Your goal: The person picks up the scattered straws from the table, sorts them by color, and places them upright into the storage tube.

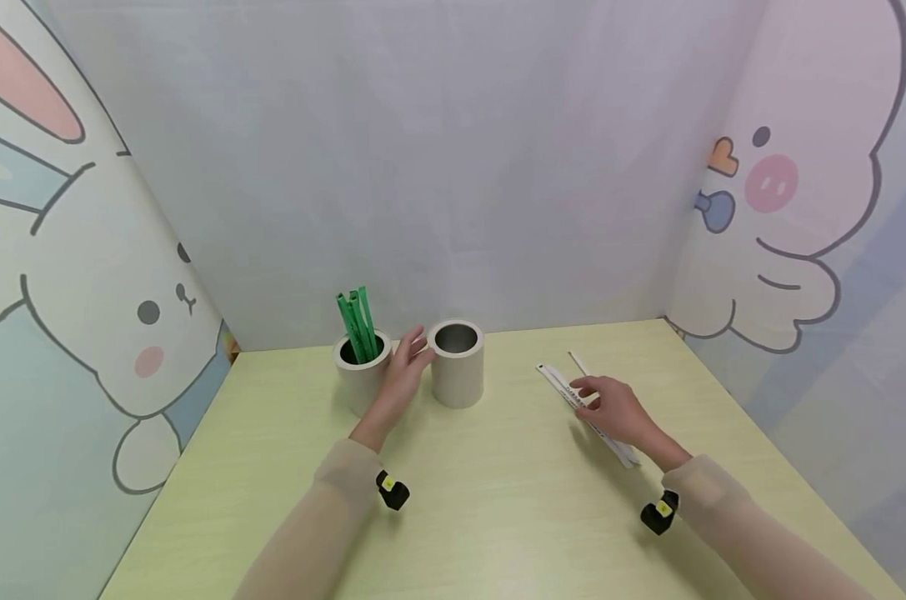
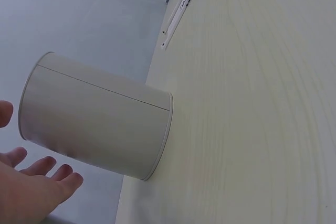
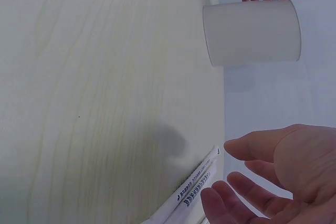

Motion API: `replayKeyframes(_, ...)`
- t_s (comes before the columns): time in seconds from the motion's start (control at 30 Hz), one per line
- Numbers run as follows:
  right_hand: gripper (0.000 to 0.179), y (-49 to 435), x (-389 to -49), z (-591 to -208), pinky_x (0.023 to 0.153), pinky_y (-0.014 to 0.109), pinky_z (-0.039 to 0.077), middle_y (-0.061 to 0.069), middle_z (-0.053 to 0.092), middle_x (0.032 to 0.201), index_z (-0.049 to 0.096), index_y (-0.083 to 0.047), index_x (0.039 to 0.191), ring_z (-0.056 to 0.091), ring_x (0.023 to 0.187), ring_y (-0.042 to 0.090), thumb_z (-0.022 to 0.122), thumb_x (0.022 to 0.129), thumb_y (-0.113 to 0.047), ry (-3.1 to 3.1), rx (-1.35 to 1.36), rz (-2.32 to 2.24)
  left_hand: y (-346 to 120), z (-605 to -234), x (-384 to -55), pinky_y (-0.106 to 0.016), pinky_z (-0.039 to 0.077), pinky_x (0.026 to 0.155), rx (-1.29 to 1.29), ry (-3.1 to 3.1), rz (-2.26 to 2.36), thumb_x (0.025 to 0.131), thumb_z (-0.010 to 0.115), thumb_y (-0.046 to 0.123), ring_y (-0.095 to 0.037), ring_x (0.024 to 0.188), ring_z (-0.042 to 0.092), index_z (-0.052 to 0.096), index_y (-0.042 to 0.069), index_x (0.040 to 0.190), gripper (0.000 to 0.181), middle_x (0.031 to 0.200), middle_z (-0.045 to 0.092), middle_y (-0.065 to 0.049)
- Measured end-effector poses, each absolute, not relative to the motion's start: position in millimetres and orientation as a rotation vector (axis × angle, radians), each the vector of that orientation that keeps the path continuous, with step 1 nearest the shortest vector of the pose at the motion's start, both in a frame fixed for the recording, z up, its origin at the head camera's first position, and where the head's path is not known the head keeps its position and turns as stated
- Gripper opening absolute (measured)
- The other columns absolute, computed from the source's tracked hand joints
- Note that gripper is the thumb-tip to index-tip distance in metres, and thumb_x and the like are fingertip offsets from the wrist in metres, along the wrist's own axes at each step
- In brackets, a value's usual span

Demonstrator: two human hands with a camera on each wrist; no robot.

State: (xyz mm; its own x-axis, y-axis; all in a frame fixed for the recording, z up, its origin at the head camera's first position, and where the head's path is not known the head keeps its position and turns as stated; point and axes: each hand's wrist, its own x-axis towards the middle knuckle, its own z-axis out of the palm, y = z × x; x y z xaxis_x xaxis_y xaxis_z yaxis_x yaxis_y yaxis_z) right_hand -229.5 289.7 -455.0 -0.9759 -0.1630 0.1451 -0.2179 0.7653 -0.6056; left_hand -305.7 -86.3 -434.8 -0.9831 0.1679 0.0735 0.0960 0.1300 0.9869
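Two off-white cylindrical cups stand near the back of the table. In the left cup (image 1: 357, 383) lean several slim green sticks (image 1: 357, 327). My left hand (image 1: 402, 377) reaches between the cups, fingers extended, fingertips close to the rim of the right cup (image 1: 458, 382); nothing is held. That right cup (image 2: 100, 116) fills much of the left wrist view. Over several long white sticks (image 1: 553, 382) with dark print hovers my right hand (image 1: 619, 410), thumb and fingers bent loosely and apart. The right wrist view has the printed white sticks (image 3: 194, 187) just below those fingertips.
The pale wood table (image 1: 453, 517) ends at a plain light curtain (image 1: 453, 167) behind the cups. Side panels carry a cartoon rabbit (image 1: 107, 333) on the left and a cartoon animal (image 1: 820, 167) on the right. Each wrist wears a small black camera (image 1: 392, 492).
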Motion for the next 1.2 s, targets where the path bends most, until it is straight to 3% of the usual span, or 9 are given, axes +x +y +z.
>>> replayKeyframes(0.57, 0.038, 284, -238, -464, 0.063, 0.033, 0.057, 0.021, 0.072, 0.104, 0.071, 0.008, 0.126, 0.067, 0.08, 0.024, 0.076, 0.089, 0.002, -2.934, 0.245, 0.856, -81, -441, -309, -0.055, 0.029, 0.129, 0.347, 2.185, 2.136, 0.112, 0.053, 0.024, -0.031, 0.154, 0.039, 0.031, 0.022, 0.168, 0.06, 0.164, 0.043, -0.016)
replayKeyframes(0.93, 0.035, 274, -248, -462, 0.068, 0.037, 0.057, 0.018, 0.075, 0.097, 0.074, 0.009, 0.12, 0.064, 0.081, 0.025, 0.072, 0.085, 0.009, -2.963, 0.253, 0.734, -77, -438, -309, -0.051, 0.035, 0.127, 0.323, 2.158, 2.162, 0.111, 0.053, 0.02, -0.031, 0.151, 0.041, 0.035, 0.022, 0.167, 0.059, 0.161, 0.045, -0.016)
replayKeyframes(1.2, 0.032, 271, -251, -463, 0.061, 0.031, 0.048, 0.012, 0.071, 0.087, 0.077, 0.006, 0.117, 0.055, 0.071, 0.018, 0.072, 0.086, 0.009, -2.997, 0.271, 0.675, -78, -439, -309, -0.052, 0.034, 0.128, 0.314, 2.162, 2.161, 0.111, 0.053, 0.021, -0.031, 0.152, 0.039, 0.035, 0.023, 0.167, 0.058, 0.162, 0.044, -0.016)
